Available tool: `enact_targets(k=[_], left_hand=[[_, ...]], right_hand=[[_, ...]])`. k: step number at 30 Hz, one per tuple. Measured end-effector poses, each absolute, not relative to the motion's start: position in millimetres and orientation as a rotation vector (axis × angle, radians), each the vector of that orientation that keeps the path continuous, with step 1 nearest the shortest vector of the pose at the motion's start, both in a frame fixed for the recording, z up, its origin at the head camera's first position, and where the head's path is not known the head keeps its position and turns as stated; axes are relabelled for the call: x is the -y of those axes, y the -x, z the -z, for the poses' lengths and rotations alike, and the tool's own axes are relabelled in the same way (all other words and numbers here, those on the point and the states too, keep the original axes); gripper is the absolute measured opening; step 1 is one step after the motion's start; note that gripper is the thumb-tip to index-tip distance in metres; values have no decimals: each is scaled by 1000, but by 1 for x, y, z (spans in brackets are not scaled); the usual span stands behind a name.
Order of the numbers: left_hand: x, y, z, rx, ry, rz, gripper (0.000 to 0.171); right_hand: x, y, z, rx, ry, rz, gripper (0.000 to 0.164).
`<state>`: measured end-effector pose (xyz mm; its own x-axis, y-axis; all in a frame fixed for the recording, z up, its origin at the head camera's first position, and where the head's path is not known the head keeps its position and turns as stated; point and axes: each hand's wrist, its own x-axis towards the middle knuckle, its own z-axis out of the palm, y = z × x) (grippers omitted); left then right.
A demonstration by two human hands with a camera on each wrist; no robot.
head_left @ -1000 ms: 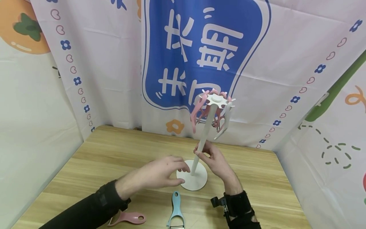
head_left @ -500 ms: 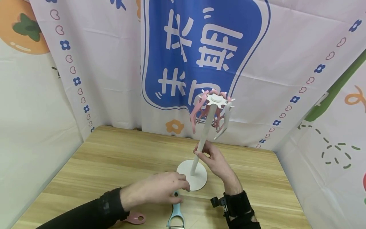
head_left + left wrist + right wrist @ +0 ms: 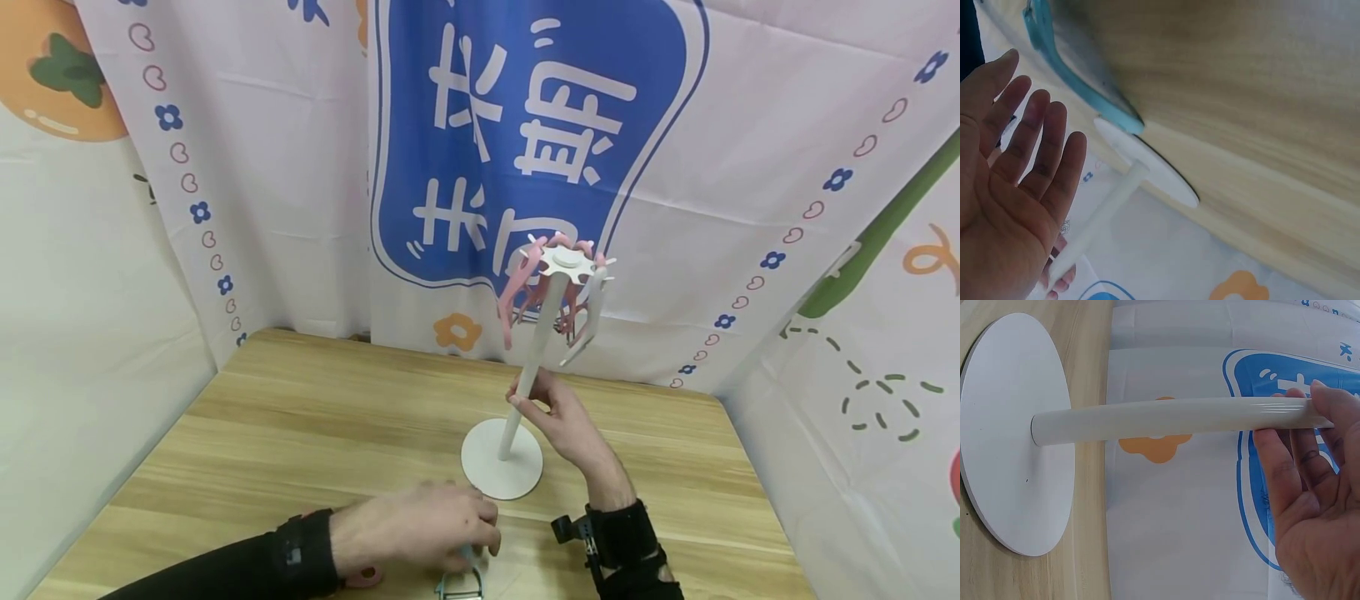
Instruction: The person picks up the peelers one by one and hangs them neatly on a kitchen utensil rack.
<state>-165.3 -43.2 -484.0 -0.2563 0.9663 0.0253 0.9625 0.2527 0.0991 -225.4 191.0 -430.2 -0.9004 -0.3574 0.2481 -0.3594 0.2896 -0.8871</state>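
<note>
My right hand (image 3: 562, 421) grips the white pole (image 3: 1147, 420) of a rack on a round white base (image 3: 487, 471), thumb and fingers round it. Pink peelers (image 3: 517, 287) and a white one (image 3: 595, 308) hang from the slotted disc (image 3: 567, 263) at its top. My left hand (image 3: 431, 525) hovers over a light-blue peeler (image 3: 1079, 87) lying on the table in front of the base. Its fingers are extended and apart from the peeler in the left wrist view. In the head view, that hand covers most of the peeler's handle.
A pink peeler (image 3: 365, 577) lies on the wooden table (image 3: 315, 417), mostly hidden under my left wrist. Behind the table hangs a printed cloth (image 3: 300, 208), close to the rack's top. Cloth also closes off both sides.
My left hand has moved from beside the base toward the table's front, over the blue peeler. The right hand keeps its grip on the pole, and the rack stays put.
</note>
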Motion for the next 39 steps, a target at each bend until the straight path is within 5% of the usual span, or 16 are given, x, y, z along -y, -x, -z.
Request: enact_targets(k=[39], left_hand=[[65,183,498,-2248,-2153,-5,21]], right_hand=[[-190,226,431,2510,-695,-1732,14]])
